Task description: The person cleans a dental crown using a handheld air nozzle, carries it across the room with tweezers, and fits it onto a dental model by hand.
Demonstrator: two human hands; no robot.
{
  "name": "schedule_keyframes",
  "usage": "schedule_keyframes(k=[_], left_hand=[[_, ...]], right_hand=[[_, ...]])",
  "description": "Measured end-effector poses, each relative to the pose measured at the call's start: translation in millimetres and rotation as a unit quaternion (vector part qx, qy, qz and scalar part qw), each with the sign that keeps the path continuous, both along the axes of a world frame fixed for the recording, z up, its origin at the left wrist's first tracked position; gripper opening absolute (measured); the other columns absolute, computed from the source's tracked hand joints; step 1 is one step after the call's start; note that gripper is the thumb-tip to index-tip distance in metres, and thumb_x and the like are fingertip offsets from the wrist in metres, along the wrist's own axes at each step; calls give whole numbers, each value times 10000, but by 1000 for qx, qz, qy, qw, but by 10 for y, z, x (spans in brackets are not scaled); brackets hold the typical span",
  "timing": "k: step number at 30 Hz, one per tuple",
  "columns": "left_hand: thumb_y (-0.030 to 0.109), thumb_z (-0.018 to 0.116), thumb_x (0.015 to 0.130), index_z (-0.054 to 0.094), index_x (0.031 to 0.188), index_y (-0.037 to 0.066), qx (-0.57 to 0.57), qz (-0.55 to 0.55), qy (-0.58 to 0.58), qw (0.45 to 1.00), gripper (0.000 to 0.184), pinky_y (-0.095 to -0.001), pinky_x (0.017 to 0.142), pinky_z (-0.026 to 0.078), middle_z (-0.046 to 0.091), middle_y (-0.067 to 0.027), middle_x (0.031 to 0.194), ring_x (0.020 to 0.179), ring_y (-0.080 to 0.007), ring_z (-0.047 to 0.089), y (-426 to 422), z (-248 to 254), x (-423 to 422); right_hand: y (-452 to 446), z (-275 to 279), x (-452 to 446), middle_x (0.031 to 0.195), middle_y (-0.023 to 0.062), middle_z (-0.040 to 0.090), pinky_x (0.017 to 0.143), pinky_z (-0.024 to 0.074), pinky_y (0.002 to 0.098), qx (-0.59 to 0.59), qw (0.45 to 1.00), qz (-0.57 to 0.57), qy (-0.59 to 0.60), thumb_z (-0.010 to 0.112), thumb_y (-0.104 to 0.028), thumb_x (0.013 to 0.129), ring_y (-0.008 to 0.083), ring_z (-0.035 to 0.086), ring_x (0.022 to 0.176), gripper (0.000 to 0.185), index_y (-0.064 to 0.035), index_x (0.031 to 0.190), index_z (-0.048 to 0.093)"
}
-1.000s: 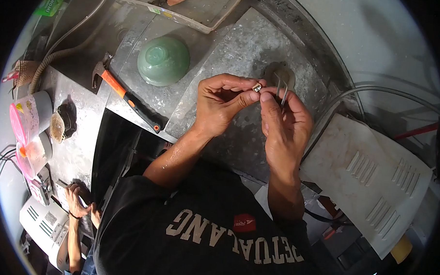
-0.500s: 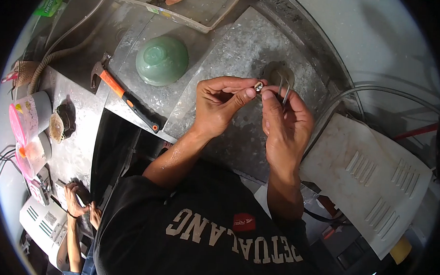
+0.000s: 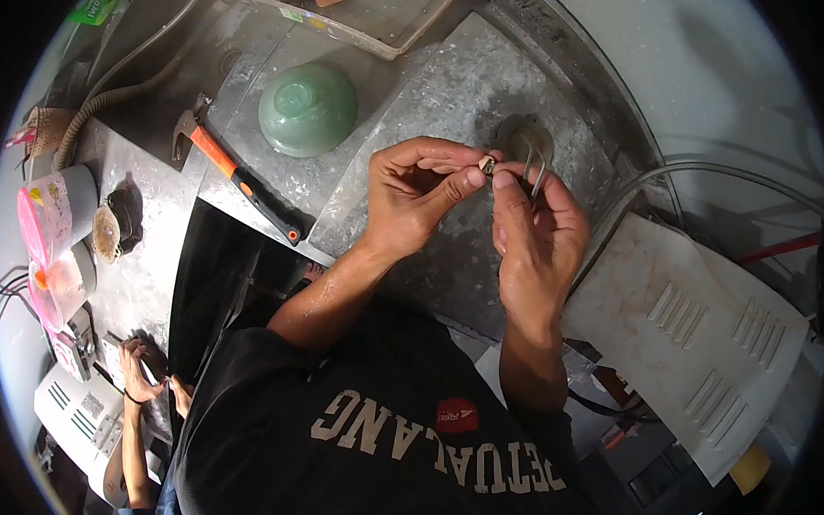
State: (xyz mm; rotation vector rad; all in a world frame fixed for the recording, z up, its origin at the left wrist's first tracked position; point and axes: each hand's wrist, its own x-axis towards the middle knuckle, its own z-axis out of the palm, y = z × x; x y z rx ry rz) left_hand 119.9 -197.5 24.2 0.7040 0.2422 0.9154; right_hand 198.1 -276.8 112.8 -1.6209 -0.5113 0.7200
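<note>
Left hand (image 3: 412, 203) pinches the bit (image 3: 486, 167), right hand (image 3: 531, 234) clamps tweezers (image 3: 542, 174), fingertips at bit's 4 o'clock; best keep prongs clear toward 2 o'clock.

We read PETUALANG on the black shirt (image 3: 332, 473), lower centre, and apparently KONOMI on the green packet (image 3: 98, 2), upper left.

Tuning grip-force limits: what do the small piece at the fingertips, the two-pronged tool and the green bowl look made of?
Small piece: probably polished metal, judging by its bright glint; too small to be sure.
Two-pronged tool: likely smooth metal; thin prongs gleam grey.
Green bowl: glossy plastic, glass or glazed ceramic; its sheen leaves that open.
</note>
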Motion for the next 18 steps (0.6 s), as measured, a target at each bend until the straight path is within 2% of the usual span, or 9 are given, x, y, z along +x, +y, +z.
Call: schedule_keyframes(k=[1, 4, 8, 13, 18], left_hand=[[-65, 685, 876, 666, 1070, -48, 5, 3, 1, 1000, 196, -323, 905, 558, 718, -182, 1058, 1010, -203, 693, 2, 7, -3], [-84, 671, 871, 653, 1101, -18, 16, -11, 27, 999, 240, -402, 945, 542, 706, -195, 1063, 1071, -268, 675, 13, 23, -44], [-79, 670, 874, 669, 1113, -29, 23, -20, 33, 999, 245, -395, 944, 541, 708, -198, 1067, 1053, -261, 682, 16, 33, -58], [-67, 677, 876, 674, 1143, -37, 28, -42, 58, 997, 268, -389, 941, 543, 708, -203, 1077, 1041, -252, 685, 6, 25, -82], [-48, 693, 872, 668, 1160, -38, 35, -42, 74, 996, 289, -381, 936, 547, 707, -206, 1082, 1042, -245, 683, -10, 50, -87]], right_hand=[[1, 3, -4, 680, -51, 525, 461, 260, 178, 0, 1000, -1, 1, 655, -93, 941, -2, 384, 535, 104, -1, 988, 661], [2, 8, -14, 681, -51, 529, 459, 259, 177, 3, 1000, 0, -3, 656, -93, 940, -3, 386, 535, 102, -2, 986, 662], [1, -5, -26, 672, -56, 528, 458, 260, 177, -6, 1000, -2, -22, 660, -90, 936, -5, 388, 530, 95, -6, 981, 663], [-29, 41, -24, 849, 6, 676, 645, 408, 189, -43, 999, -19, -13, 681, -81, 926, 20, 528, 731, 101, 15, 959, 682], [-39, 27, -20, 847, 12, 680, 642, 409, 194, -35, 999, -22, -9, 684, -94, 928, 27, 538, 725, 113, 14, 959, 683]])
